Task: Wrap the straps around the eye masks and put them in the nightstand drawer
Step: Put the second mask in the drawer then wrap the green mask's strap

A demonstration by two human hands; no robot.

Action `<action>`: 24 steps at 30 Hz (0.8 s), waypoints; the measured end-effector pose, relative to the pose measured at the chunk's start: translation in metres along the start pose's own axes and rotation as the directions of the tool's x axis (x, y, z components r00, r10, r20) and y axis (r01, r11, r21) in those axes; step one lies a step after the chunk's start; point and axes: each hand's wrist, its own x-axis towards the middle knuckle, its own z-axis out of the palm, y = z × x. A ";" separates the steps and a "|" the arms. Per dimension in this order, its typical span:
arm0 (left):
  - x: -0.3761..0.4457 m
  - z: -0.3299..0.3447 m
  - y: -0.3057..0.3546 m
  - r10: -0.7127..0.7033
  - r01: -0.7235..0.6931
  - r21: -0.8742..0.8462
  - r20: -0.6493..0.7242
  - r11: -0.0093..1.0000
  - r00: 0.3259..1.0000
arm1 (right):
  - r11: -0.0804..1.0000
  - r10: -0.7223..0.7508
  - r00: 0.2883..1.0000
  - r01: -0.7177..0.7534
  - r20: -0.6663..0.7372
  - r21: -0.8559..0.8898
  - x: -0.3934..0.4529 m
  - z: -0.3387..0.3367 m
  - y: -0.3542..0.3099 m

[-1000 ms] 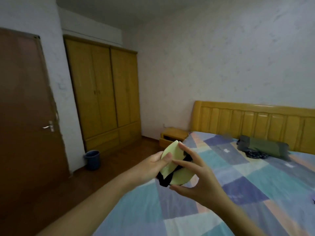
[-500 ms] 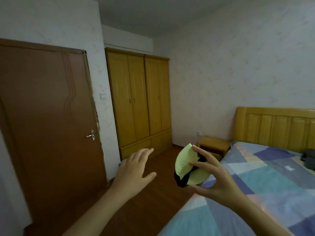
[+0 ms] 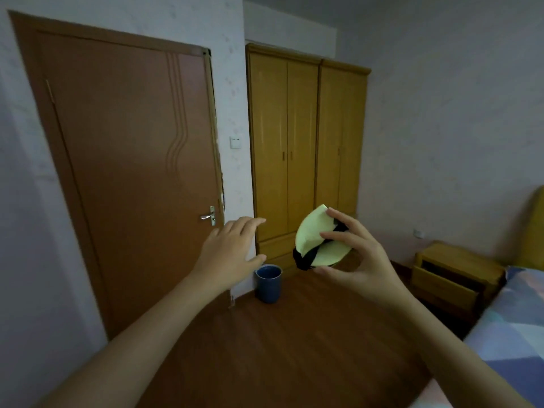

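Since half a second ago your view has swung left, so the bed point(image 3: 512, 343) has slid to the right edge and the nightstand point(image 3: 454, 269) now sits in plain sight, while your left hand has drifted further from the mask. Going left to right: the brown door point(image 3: 126, 160) stands closed, and your left hand point(image 3: 232, 251) floats in front of it with fingers spread and relaxed, holding nothing. Below it a blue bin point(image 3: 268, 282) stands on the floor by the wardrobe point(image 3: 306, 148). Your right hand point(image 3: 357, 257) pinches the pale green eye mask point(image 3: 316, 240) between thumb and fingertips, in the air and well short of the nightstand. Its black strap point(image 3: 306, 257) is already wound around it, so the wrapping of this one looks done. The nightstand drawer point(image 3: 447, 285) looks pulled open, so what seems left is carrying the mask over and dropping it in; whether other masks wait, you cannot tell from here.
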 end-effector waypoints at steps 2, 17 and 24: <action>0.020 0.018 -0.042 -0.011 0.011 0.038 -0.004 0.999 1.000 | 1.000 -0.008 1.000 0.008 0.008 0.006 0.031 0.032 0.022; 0.233 0.138 -0.208 0.244 -0.250 -0.046 -0.105 0.967 0.964 | 0.983 -0.005 0.993 -0.016 -0.114 -0.181 0.180 0.113 0.153; 0.358 0.219 -0.178 0.358 -0.385 -0.134 -0.187 0.913 0.915 | 0.925 -0.039 0.990 -0.016 -0.135 -0.381 0.222 0.076 0.249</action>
